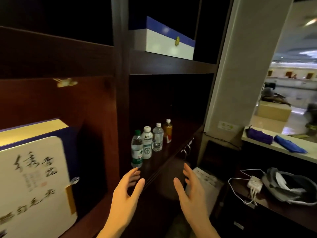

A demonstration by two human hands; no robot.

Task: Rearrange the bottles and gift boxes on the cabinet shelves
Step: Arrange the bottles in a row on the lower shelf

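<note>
Left hand (127,188) and right hand (190,188): each grip spread wide, holding nothing, just before shelf (164,162) front edge; four bottles (147,143) in row behind.

The cabinet (120,83) is dim; its upper bays fall to near black. Warm light catches the calligraphy box (34,177) at lower left, which smears with motion blur. The blue-and-white box (169,42) shows soft glare spots. The bottles (151,141) are fairly sharp. Both hands are evenly lit, slightly soft. The room (291,79) at right is bright, washed out and blurred. Straight edges bow toward the frame's sides from wide-angle distortion.
</note>
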